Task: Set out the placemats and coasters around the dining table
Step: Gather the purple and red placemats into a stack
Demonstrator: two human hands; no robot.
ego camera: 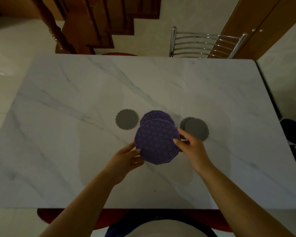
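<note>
A purple patterned placemat is held over the middle of the white marble table. My left hand grips its lower left edge and my right hand pinches its right edge. Behind it, more purple placemats lie stacked on the table, partly hidden by the held one. One grey scalloped coaster lies to the left of the stack. Two overlapping grey coasters lie to the right, just beyond my right hand.
A metal-backed chair stands at the table's far side, with a red seat beside it. A wooden staircase rises behind. A dark bucket sits on the floor at the right. A red seat is under me.
</note>
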